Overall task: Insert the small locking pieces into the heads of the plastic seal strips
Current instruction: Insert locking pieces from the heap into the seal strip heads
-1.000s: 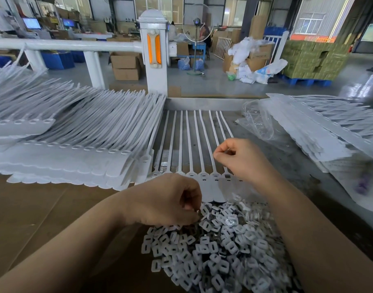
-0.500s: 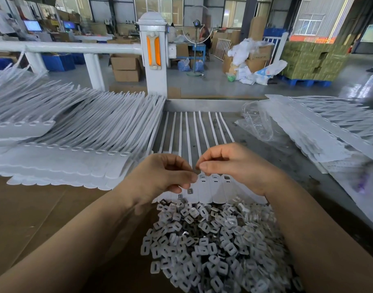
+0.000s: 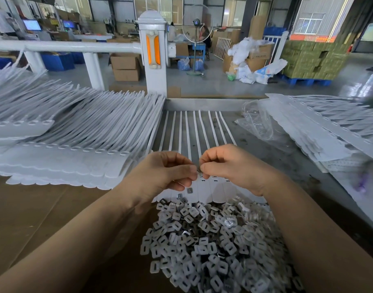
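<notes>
Both my hands meet over the strip heads (image 3: 215,188). My left hand (image 3: 162,176) has thumb and forefinger curled, pinching a small locking piece (image 3: 199,170), and my right hand (image 3: 230,168) pinches the same piece from the other side, fingertips almost touching. The piece is tiny and mostly hidden between my fingers; I cannot tell which way it faces.

The strips (image 3: 194,132) lie side by side on the surface (image 3: 287,166), tails running away to the far metal edge (image 3: 204,103). My hands cover several heads, so I cannot tell which slots are filled. One dark piece (image 3: 189,190) sits in a head just below my left fingers.

The pile of pieces (image 3: 213,240) spreads between my forearms, touching the head ends and cut off at the bottom edge.

Stacks of strips (image 3: 75,134) crowd the left; more strips (image 3: 329,132) and a clear bag (image 3: 257,123) fill the right. Bare cardboard (image 3: 33,208) lies open at lower left.

No writing is legible: the cartons (image 3: 312,60) and the paper (image 3: 338,166) at right are too blurred.
</notes>
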Action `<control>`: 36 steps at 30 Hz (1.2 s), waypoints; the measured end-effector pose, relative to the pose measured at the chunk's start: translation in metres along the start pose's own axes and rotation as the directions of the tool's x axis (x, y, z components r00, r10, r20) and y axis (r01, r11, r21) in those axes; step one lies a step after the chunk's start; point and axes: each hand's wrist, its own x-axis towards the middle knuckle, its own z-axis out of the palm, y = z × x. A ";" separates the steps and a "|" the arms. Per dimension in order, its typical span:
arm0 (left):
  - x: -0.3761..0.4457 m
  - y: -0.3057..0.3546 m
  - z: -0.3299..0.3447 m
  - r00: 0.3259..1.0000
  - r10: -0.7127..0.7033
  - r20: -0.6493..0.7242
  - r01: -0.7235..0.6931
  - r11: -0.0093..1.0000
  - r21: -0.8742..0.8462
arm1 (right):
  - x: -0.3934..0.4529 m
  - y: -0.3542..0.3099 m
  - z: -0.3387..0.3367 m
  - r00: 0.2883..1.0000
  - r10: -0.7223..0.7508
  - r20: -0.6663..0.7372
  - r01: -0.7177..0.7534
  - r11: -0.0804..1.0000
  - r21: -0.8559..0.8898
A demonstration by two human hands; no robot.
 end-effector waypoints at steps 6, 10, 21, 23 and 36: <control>0.005 -0.001 0.001 0.999 0.006 -0.049 0.005 0.978 0.208 | 0.000 0.001 0.001 1.000 0.016 -0.007 -0.017 0.999 -0.038; 0.009 -0.002 0.007 0.999 -0.026 -0.047 0.034 0.982 0.186 | 0.000 0.001 -0.001 1.000 0.026 -0.012 -0.027 0.999 -0.024; 0.033 0.009 0.018 0.992 -0.117 -0.042 0.122 0.977 0.173 | 0.005 0.009 -0.007 0.913 0.172 -0.370 -0.140 0.984 0.112; 0.041 0.011 0.027 0.991 -0.124 -0.042 0.130 0.974 0.187 | 0.010 0.015 -0.012 0.783 0.309 -0.539 -0.204 0.947 0.247; 0.081 -0.010 0.088 0.973 -0.093 -0.209 0.194 0.820 0.538 | 0.023 0.040 -0.022 0.512 0.684 -0.520 -0.172 0.675 0.718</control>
